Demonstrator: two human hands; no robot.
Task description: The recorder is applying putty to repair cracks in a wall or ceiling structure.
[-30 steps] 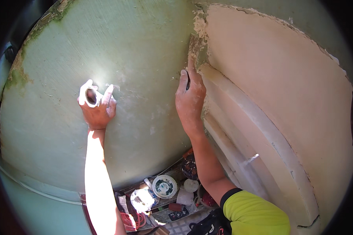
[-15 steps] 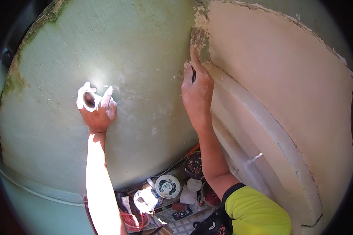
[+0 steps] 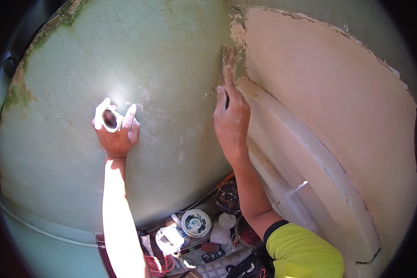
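My right hand (image 3: pixel 233 121) is closed round a putty knife (image 3: pixel 229 54), index finger stretched along its blade. The blade is smeared with pale, crumbly residue and lies against the green wall (image 3: pixel 180 106), beside the rough, flaking corner (image 3: pixel 237 28) where it meets the pinkish panel (image 3: pixel 329 78). Further left, my left hand (image 3: pixel 116 136) grips a short tube-like thing (image 3: pixel 110 119) with a pale rim and a dark round end; its kind is not clear. A bright patch of light falls on the wall just beyond that hand. White dust coats my fingers.
A pale curved ledge (image 3: pixel 310 143) runs below the pinkish panel. Lower down, by my right arm, stand a white tub (image 3: pixel 197 223), a dark speckled bucket (image 3: pixel 228 197) and a sunlit white container (image 3: pixel 169 239). Red cord (image 3: pixel 160 266) and a black bag (image 3: pixel 250 266) lie nearby.
My right hand has drawn the putty knife a short way down along the corner, toward me. My left hand has stayed nearly in place, still holding the tube-like thing.
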